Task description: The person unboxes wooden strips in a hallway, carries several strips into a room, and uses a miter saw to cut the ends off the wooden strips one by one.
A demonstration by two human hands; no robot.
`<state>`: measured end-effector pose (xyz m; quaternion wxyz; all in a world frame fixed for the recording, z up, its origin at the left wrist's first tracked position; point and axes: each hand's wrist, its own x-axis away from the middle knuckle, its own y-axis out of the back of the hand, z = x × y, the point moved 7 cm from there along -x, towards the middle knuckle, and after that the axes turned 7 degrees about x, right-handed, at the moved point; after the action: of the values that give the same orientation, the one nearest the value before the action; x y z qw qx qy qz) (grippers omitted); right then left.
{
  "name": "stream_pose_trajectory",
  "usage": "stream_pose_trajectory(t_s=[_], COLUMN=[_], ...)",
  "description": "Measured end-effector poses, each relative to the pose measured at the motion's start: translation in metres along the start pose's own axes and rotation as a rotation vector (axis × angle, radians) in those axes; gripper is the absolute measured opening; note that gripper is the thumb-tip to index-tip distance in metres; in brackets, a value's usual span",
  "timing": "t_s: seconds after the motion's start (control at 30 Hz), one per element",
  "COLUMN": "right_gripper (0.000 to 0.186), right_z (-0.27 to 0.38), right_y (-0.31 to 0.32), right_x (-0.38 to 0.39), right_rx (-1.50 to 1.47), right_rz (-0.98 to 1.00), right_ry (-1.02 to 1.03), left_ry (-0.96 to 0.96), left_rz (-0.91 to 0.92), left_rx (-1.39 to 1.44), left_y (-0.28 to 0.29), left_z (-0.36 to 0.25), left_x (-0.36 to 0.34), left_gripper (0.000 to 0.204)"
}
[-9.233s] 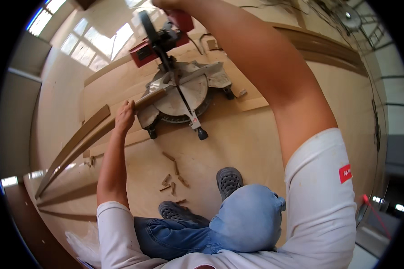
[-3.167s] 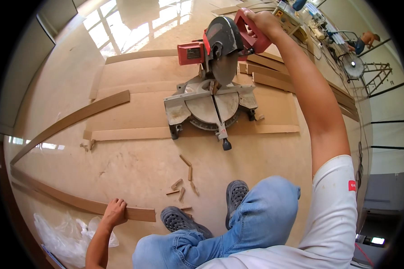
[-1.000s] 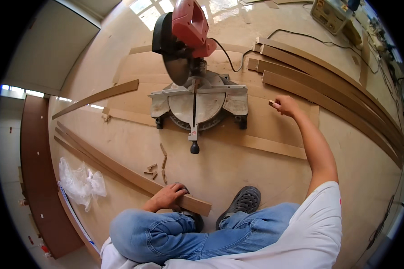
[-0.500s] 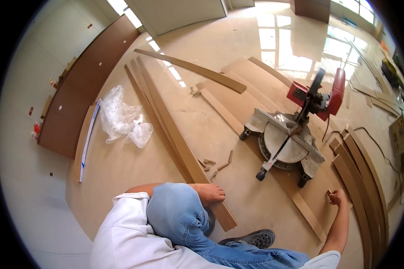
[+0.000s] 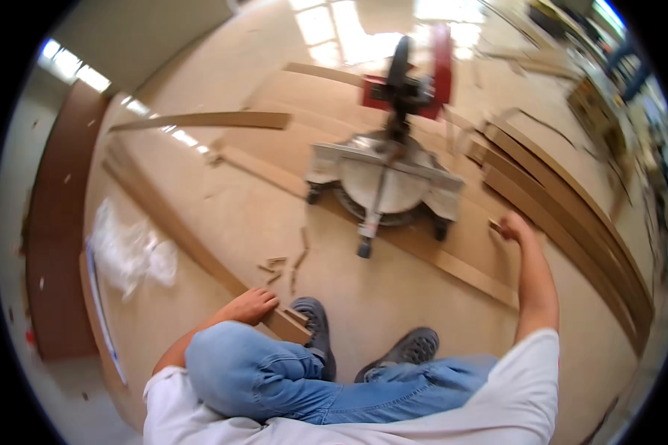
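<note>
My left hand [image 5: 254,305] rests over the near end of a long brown board [image 5: 194,243], its fingers curled onto the board's edge. The board runs away from me to the far left along the floor. A short piece of wood [image 5: 297,317] lies at its near end, beside my left shoe. On the right, my right hand [image 5: 512,227] is closed, pinching a small brown piece [image 5: 495,225] too small and blurred to name surely. That hand is above a flat brown panel, to the right of the miter saw [image 5: 382,179].
Small wood offcuts [image 5: 276,265] lie ahead of my shoes. Long boards [image 5: 564,222] are stacked at the right, beside a black cord [image 5: 545,122]. Another board [image 5: 208,120] lies at the far left. Crumpled clear plastic [image 5: 130,252] is on the left floor.
The view has swung right, so the saw and boards sit further left in it. My left hand still touches the board, and my right still holds the small piece, now further from me.
</note>
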<state>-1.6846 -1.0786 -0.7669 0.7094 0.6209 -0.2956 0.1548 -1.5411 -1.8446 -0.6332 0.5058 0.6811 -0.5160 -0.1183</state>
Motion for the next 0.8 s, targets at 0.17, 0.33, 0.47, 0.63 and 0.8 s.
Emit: stream_pose_trajectory(t_s=[0.17, 0.33, 0.47, 0.63, 0.8], right_gripper=[0.021, 0.03, 0.028, 0.021, 0.016], right_z=[0.01, 0.027, 0.036, 0.038, 0.024], right_y=[0.005, 0.006, -0.001, -0.003, 0.009], right_x=[0.023, 0.029, 0.016, 0.005, 0.004], right_rx=[-0.295, -0.34, -0.456, -0.553, -0.405], right_rz=[0.03, 0.072, 0.109, 0.131, 0.1], right_ry=[-0.147, -0.148, -0.15, -0.117, -0.149], left_ry=[0.024, 0.012, -0.008, 0.002, 0.003], left_rz=[0.116, 0.12, 0.072, 0.061, 0.072], left_rx=[-0.026, -0.052, -0.042, -0.021, -0.013], left_y=[-0.008, -0.015, -0.012, -0.011, -0.011], left_z=[-0.003, 0.003, 0.002, 0.002, 0.002], left_x=[-0.019, -0.022, -0.022, -0.023, -0.03], left_gripper=[0.043, 0.047, 0.044, 0.043, 0.043])
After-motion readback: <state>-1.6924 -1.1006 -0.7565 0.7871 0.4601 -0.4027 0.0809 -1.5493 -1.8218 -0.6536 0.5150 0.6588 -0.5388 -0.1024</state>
